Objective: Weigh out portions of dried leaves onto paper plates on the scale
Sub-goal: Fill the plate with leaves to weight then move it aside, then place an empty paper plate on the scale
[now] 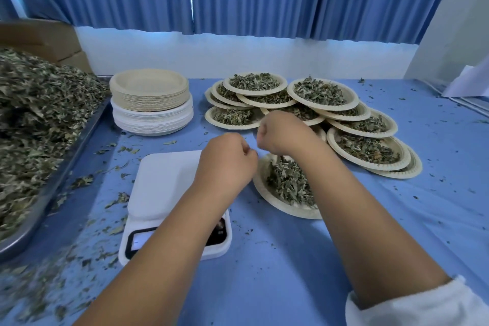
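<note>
1. Both your hands show only their backs. Your left hand [227, 160] and right hand [281, 132] have the fingers curled under, knuckles almost meeting. I cannot tell whether either pinches anything.
2. Your right forearm crosses the plate of leaves [284, 209] and hides its right side. Its far rim disappears behind your hands, so it is unclear whether the hands touch it.
3. Your left forearm lies over the near right corner of the scale [164, 182] and covers much of the display [140, 239]. No reading can be made out.
4. The heap of dried leaves [34, 114] and its metal tray [53, 185] are cut off at the left edge and blurred.
5. The scale sits on the bench [264, 272] with its long axis running away from you, the far end leaning slightly right and the display end nearest you. Its white platform is bare.
6. The plate of leaves rests on the bench just beside the scale, to its right. It is round, so it has no long axis.
7. Behind it, a pile of filled plates [370, 167] overlaps along the far right. The lower ones are mostly hidden.
8. A stack of empty plates [150, 103] stands far left of that pile.
9. Loose leaf crumbs litter the bench, thickest by the tray.
</note>
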A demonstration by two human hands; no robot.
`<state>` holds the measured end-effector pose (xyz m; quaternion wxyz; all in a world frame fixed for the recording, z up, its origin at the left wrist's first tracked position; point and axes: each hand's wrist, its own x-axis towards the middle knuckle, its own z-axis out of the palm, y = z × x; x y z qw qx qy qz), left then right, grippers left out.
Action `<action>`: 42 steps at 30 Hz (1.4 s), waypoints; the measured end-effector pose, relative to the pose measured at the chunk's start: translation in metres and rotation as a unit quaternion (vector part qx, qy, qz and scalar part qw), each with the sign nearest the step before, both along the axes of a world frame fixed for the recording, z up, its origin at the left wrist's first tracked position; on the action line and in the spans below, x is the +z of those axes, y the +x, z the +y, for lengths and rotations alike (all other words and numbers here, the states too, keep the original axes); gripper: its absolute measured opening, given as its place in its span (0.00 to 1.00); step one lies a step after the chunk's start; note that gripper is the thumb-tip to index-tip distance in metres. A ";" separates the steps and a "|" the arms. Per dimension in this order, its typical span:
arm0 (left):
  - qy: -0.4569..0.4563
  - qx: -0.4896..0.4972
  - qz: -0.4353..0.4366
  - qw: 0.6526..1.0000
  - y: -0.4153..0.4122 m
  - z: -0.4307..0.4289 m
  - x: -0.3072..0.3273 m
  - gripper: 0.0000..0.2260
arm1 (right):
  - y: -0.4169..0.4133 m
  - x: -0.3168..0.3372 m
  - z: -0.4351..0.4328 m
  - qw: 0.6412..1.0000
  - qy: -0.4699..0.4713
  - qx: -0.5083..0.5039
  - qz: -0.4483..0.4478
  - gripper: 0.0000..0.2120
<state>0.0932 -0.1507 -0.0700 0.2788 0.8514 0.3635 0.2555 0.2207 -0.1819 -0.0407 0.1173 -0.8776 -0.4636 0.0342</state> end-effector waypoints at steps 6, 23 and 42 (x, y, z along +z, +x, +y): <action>0.008 0.019 -0.037 0.999 -0.035 0.029 0.003 0.08 | -0.055 0.003 0.021 0.996 0.023 0.077 -0.049 0.10; -0.132 0.146 -0.203 0.959 -0.130 0.121 -0.002 0.15 | -0.114 0.025 0.179 0.973 0.130 0.178 -0.073 0.13; -0.122 0.121 -0.182 0.968 -0.125 0.109 0.005 0.08 | -0.095 0.028 0.214 0.945 0.250 0.090 0.192 0.14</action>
